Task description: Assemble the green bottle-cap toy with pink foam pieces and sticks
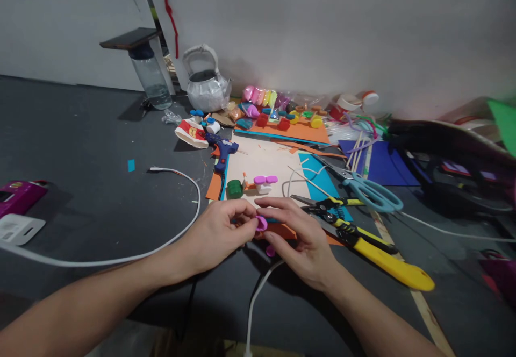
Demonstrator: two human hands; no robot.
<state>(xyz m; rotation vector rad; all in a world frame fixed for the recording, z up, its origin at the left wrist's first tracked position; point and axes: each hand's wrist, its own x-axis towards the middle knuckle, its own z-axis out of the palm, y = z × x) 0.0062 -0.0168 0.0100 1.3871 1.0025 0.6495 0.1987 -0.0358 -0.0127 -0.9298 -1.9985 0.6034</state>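
Note:
Between my two hands, near the front edge of the table, is a small pink piece of modelling clay [262, 224], bent into a curve. My left hand [220, 233] pinches it from the left, thumb and fingertips together. The fingers of my right hand [304, 238] curl round its other side, thumb below and forefinger above. Under the fingers a small pink disc [270, 250] shows. Just beyond, on pale paper [262, 152], stand a green clay piece [235, 187] and a white one [264, 187] topped with pink.
At right lie blue scissors [373, 190], black-and-yellow pliers [322, 206] and a yellow-handled cutter [395, 265]. A glue gun [221, 150] rests left of the paper. Behind stand a kettle [207, 91], a water bottle [151, 77] and coloured clay packs [264, 96]. A white cable [121, 262] curves leftward.

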